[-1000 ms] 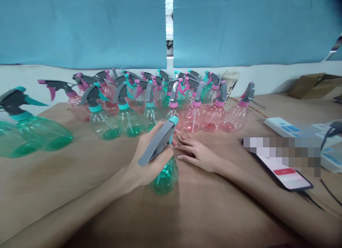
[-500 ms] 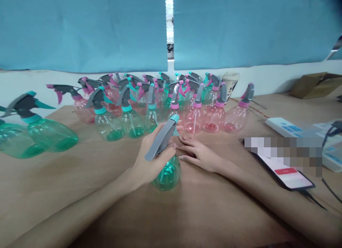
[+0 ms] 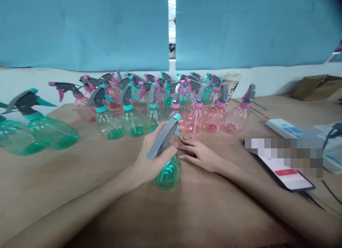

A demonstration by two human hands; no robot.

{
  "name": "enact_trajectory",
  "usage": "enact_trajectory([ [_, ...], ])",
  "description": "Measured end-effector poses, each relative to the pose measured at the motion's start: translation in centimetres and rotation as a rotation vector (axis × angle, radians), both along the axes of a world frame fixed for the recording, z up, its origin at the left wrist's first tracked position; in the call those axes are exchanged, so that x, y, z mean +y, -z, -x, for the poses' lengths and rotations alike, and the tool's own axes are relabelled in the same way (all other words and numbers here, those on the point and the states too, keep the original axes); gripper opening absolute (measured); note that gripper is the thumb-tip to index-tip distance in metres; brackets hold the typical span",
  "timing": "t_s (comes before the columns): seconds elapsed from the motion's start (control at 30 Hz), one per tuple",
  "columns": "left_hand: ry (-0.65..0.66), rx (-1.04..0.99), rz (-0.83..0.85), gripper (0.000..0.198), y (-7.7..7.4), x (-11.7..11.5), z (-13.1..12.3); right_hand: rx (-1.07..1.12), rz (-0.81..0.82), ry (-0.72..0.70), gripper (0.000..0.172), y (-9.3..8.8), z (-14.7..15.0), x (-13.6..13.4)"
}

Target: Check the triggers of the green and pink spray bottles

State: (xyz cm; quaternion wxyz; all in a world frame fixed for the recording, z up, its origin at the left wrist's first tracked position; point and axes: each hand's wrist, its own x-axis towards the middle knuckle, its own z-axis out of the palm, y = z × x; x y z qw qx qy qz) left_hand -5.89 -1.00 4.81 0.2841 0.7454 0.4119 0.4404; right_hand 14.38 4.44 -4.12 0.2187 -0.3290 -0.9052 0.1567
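A green see-through spray bottle [image 3: 167,175] with a grey and teal trigger head stands on the table in front of me. My left hand [image 3: 149,155] is wrapped round its neck, just below the head, which points away and slightly right. Part of the trigger and neck is hidden by my fingers. Just right of the bottle, my right hand [image 3: 199,153] lies palm down on the wooden table [image 3: 213,212], fingers stretched toward the bottle and holding nothing. Whether its fingertips touch the bottle or my left hand, I cannot tell.
Several green and pink spray bottles [image 3: 133,121] stand in rows behind my hands. Two more green ones [image 3: 53,132] are at the left. On the right lie a phone [image 3: 288,175] with a cable and a white power strip [image 3: 284,128]. A paper cup [image 3: 232,83] and cardboard box [image 3: 315,87] stand farther back.
The camera view has shifted very slightly. Both hands and the spray bottle stay in the same place.
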Motion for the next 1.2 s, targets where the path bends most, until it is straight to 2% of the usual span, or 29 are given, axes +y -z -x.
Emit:
enact_trajectory([
  [0.43,0.014,-0.032,0.033,0.040,-0.47,-0.33,-0.20,0.005,0.015,-0.012,0.051,0.13,0.00,0.04],
  [0.6,-0.037,-0.012,0.025,0.034,-0.55,-0.32,-0.20,-0.007,0.004,-0.003,0.050,-0.10,0.01,-0.06],
  [0.8,0.011,-0.028,0.061,0.037,-0.61,-0.35,-0.24,-0.014,0.011,0.003,0.051,-0.07,0.00,-0.01],
  [1.2,0.023,-0.050,0.060,0.035,-0.79,-0.34,-0.25,0.016,0.010,-0.011,0.049,0.34,-0.08,0.15],
])
